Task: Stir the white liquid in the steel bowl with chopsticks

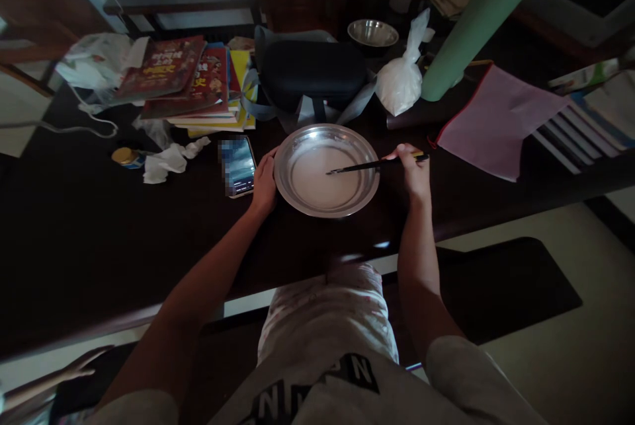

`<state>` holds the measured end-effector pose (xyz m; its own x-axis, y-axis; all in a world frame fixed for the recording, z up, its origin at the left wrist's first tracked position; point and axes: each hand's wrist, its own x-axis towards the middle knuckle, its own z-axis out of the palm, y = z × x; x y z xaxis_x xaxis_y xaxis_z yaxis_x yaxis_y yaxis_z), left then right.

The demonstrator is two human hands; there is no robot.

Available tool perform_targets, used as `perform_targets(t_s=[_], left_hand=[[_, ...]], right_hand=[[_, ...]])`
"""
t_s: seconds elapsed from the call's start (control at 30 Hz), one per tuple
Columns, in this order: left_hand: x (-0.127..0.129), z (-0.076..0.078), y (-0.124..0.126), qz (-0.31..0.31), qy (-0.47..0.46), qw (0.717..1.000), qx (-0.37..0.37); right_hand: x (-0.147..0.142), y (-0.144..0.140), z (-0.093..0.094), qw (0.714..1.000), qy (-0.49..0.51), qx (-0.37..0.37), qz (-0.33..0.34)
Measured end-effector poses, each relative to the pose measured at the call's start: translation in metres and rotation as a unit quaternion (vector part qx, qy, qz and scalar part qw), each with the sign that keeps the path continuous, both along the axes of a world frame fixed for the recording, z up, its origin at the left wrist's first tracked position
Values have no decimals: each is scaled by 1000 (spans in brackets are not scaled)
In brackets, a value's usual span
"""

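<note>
Steel, shallow and round, the plate (327, 170) sits near the front edge of the dark table (89, 233), holding a thin layer of pale white liquid. The left hand (264, 184) rests against its rim at nine o'clock, fingers together and curved along the edge, thumb on the near side. The right hand (414, 170) is just off the rim at three o'clock, fingers pinched around the back end of dark chopsticks (372, 164). Their long axis runs almost level from three o'clock toward the centre, tips down in the liquid just right of the plate's middle. So the right hand is the one working inside the plate; the left only braces it.

Room is tight at nine o'clock, where a phone (237, 166) lies just beside the left hand. At twelve o'clock a dark case (312, 71) and a knotted white bag (401, 81) stand near the far rim. A pink folder (496, 121) lies at two o'clock, apart from the right hand. Toward six o'clock the table edge is close.
</note>
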<state>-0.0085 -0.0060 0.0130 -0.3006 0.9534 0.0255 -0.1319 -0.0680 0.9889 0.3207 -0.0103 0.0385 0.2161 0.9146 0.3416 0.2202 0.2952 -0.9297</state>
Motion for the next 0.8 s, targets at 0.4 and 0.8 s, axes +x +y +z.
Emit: perform_targets(t_s=[0.4, 0.8], left_hand=[[14, 8, -4, 53, -167, 973, -148], [13, 7, -3, 61, -154, 978, -128]], right_hand=[[1, 0, -2, 1000, 9, 3, -5], [0, 0, 0, 1000, 2, 5, 11]])
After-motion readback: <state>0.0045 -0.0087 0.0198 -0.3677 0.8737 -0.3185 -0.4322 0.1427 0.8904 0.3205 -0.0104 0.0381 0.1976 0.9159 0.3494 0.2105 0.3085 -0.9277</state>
